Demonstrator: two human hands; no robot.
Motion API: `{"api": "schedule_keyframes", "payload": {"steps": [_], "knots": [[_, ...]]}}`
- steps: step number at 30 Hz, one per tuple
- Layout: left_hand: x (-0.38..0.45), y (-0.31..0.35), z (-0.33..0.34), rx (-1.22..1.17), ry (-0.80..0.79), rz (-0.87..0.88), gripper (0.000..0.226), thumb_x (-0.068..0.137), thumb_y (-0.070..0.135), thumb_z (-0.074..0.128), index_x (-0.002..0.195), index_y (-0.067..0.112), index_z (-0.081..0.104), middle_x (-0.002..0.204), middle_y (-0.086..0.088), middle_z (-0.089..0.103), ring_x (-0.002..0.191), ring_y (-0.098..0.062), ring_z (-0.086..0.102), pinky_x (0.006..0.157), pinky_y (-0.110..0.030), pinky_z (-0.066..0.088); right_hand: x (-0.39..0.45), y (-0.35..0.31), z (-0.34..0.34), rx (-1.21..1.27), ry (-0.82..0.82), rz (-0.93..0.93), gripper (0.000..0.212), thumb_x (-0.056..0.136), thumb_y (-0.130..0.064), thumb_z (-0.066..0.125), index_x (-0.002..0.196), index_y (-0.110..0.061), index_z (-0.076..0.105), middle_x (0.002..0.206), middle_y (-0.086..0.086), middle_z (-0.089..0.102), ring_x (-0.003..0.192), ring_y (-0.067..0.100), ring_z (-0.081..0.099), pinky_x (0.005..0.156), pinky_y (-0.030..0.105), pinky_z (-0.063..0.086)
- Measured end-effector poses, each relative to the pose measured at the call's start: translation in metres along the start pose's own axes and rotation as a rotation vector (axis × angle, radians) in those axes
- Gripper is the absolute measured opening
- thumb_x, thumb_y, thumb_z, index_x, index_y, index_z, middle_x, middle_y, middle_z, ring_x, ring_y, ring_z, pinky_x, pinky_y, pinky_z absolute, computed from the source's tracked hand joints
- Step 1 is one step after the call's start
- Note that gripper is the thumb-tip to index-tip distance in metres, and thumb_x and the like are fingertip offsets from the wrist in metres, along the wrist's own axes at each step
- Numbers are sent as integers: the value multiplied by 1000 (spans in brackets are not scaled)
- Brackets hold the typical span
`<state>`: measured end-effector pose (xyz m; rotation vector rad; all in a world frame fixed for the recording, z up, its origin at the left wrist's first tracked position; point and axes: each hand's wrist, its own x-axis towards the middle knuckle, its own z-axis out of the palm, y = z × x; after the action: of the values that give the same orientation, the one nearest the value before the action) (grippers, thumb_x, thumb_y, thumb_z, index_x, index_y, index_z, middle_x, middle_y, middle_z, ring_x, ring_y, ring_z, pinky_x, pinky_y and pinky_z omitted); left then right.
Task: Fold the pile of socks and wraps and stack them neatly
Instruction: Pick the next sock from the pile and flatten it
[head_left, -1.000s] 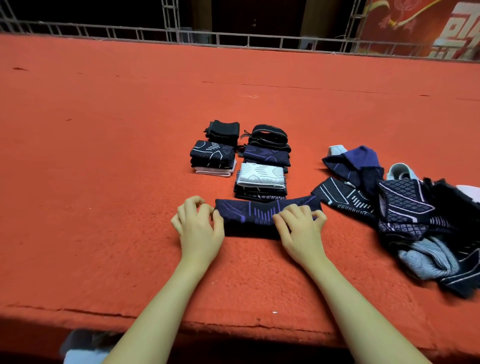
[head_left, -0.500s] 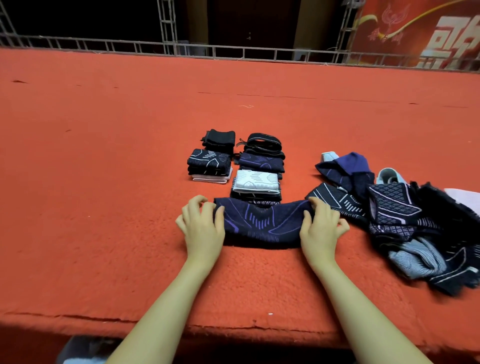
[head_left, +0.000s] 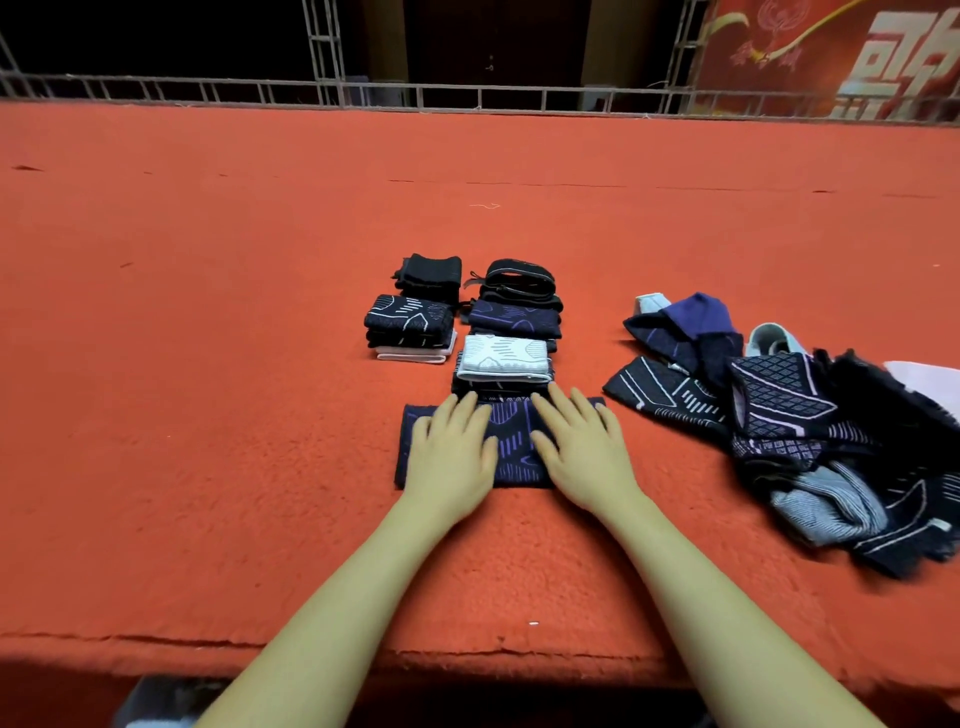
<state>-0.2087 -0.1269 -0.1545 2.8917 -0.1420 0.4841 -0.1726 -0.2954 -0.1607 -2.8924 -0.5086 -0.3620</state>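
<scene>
A navy wrap with purple lines (head_left: 511, 447) lies flat on the red carpet near the front edge. My left hand (head_left: 452, 457) and my right hand (head_left: 584, 452) both press flat on it, fingers straight and spread, side by side. Just behind it stands a folded stack topped by a white piece (head_left: 504, 358), with a navy folded stack (head_left: 514, 317) and a black one (head_left: 519, 278) farther back. To the left are a patterned dark stack (head_left: 408, 325) and a black stack (head_left: 431, 273). An unfolded pile of socks and wraps (head_left: 810, 431) sprawls at the right.
The red carpeted platform (head_left: 208, 364) stretches wide to the left and back. Its front edge (head_left: 467, 660) drops off just below my forearms. A metal railing (head_left: 467, 96) runs along the far side, with a red banner (head_left: 831, 52) at the back right.
My right hand carried the wrap's right end over to the left, halving its length. Both hands then moved onto the top of the wrap and now press it flat.
</scene>
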Motion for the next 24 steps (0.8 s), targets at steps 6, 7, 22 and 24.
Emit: {"api": "schedule_keyframes", "payload": {"steps": [6,7,22,24], "knots": [[9,-7,22,42,-388,-141,61,96,61,18,151,38,4,160,5,-6,147,-24,-9,117,-46,-6,-11,18,9,-48,-242,196,54,101,-49,14,152,-34,10,160,-10,2,147,13,-1,116,43,-5],[10,-10,22,50,-390,-175,62,95,62,18,151,38,4,160,4,-6,146,-25,-10,117,-46,-7,-13,20,12,-53,-191,245,53,101,-47,15,152,-31,14,160,-8,6,147,16,3,116,43,-3],[-3,-5,23,80,-201,-157,58,100,52,20,152,28,15,160,0,9,147,-20,4,118,-39,1,-23,25,19,161,170,532,28,89,-29,60,108,-7,58,139,13,42,133,29,27,104,38,12],[-4,-4,22,61,-166,-72,58,99,52,19,152,29,16,160,2,9,147,-19,3,117,-37,2,-25,24,16,257,280,480,18,85,-21,66,96,-10,58,129,11,51,126,30,36,100,36,15]]}}
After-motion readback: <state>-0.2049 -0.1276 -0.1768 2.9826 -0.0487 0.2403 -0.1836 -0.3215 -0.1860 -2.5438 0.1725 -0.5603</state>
